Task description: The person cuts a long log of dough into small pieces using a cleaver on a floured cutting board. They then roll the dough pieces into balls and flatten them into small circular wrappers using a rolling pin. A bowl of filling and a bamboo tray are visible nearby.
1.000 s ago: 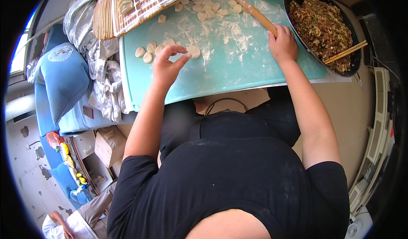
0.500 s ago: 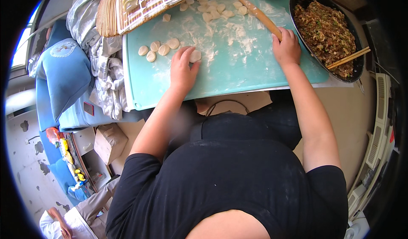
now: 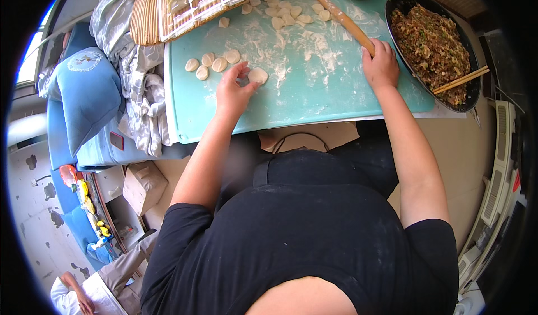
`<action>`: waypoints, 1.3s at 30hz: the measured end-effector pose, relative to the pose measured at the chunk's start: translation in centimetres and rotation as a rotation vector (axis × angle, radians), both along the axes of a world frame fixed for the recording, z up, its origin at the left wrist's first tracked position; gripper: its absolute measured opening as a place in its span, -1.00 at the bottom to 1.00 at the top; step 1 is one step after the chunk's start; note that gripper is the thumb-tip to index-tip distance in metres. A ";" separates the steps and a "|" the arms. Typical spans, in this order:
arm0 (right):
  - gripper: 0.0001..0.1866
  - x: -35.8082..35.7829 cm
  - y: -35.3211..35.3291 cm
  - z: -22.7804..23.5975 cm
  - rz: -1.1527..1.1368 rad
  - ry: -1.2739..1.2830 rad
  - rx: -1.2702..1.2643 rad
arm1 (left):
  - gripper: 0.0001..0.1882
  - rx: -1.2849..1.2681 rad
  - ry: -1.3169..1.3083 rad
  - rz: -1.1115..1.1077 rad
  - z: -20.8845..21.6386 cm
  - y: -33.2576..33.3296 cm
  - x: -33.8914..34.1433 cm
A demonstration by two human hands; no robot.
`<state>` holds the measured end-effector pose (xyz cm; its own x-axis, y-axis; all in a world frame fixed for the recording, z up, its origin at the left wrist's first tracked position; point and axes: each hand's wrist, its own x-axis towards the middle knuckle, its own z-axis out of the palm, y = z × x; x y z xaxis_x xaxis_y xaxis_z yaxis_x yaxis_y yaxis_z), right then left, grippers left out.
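Dough circle (image 3: 258, 76) lies flat on the green board (image 3: 302, 99) in the head view, just to the right of your left hand (image 3: 231, 91). It is round, so no side of it is longer than the rest. Your left thumb and first finger are apart, and the gap between them faces right, toward the circle. The thumb tip is right by its left edge, but I cannot tell if they touch. Your left hand is the close one. Your right hand (image 3: 382, 64) is well apart from the circle, over to the right.

Your right fingers are wrapped around the near end of the rolling pin (image 3: 342, 21). The pin is long, and it runs from that hand to the far side, leaning left. So the circle is left of the held end and a bit nearer to you, with loose flour (image 3: 314, 51) between them.

Five small dough rounds (image 3: 219, 64) sit to the far left of the circle. The pan (image 3: 390, 13) of mixed food (image 3: 428, 46) is just right of your right hand.
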<state>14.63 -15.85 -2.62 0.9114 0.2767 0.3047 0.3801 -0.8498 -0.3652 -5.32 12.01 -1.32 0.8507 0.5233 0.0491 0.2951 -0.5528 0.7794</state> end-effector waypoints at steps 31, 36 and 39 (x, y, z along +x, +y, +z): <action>-0.69 0.0 0.1 0.1 0.000 -0.004 -0.006 | -0.41 0.516 0.058 0.238 -1.8 0.1 0.3; -0.69 -0.1 0.3 0.4 -0.011 0.018 -0.021 | -0.41 0.579 -0.089 0.154 -1.8 0.9 0.5; -0.68 -0.1 0.2 0.4 -0.014 0.028 -0.030 | -0.36 0.730 0.097 -0.096 -0.3 -1.5 0.7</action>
<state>14.51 -15.69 -2.22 0.9232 0.2726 0.2708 0.3581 -0.8657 -0.3496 -4.59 10.56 -1.63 0.9095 0.3093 0.2778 0.2680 -0.9471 0.1768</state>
